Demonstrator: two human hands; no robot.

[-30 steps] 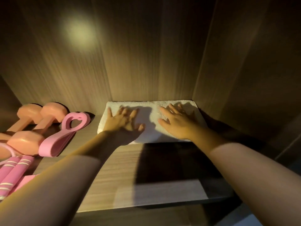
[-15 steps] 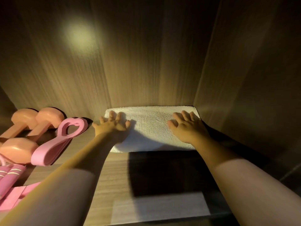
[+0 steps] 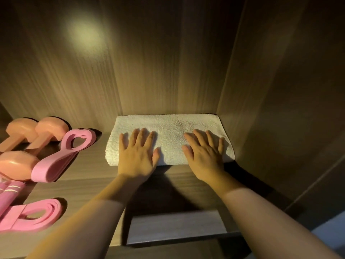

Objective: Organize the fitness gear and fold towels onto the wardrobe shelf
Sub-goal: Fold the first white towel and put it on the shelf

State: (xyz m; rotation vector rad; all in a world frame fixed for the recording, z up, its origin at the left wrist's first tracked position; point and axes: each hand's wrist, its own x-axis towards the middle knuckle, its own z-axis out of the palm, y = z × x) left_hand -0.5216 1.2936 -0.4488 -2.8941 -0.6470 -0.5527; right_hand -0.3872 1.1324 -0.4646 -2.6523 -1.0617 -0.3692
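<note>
A folded white towel (image 3: 169, 126) lies flat on the wooden wardrobe shelf (image 3: 89, 182), pushed into the back right corner. My left hand (image 3: 137, 154) rests palm down on the towel's front left part, fingers straight and spread. My right hand (image 3: 204, 156) lies palm down on its front right part, fingers straight too. The heels of both palms hang over the towel's front edge.
At the left of the shelf stand two orange-pink dumbbells (image 3: 20, 144), a pink figure-eight resistance band (image 3: 61, 156), a pink loop band (image 3: 33, 216) and pink skipping-rope handles (image 3: 9, 193). The wardrobe's back panel (image 3: 149, 62) and right side wall (image 3: 280, 109) close the space.
Both hands slid on the towel: apart toward its ends half a second ago, now back toward me near the front edge. The towel stays flat in the corner.
</note>
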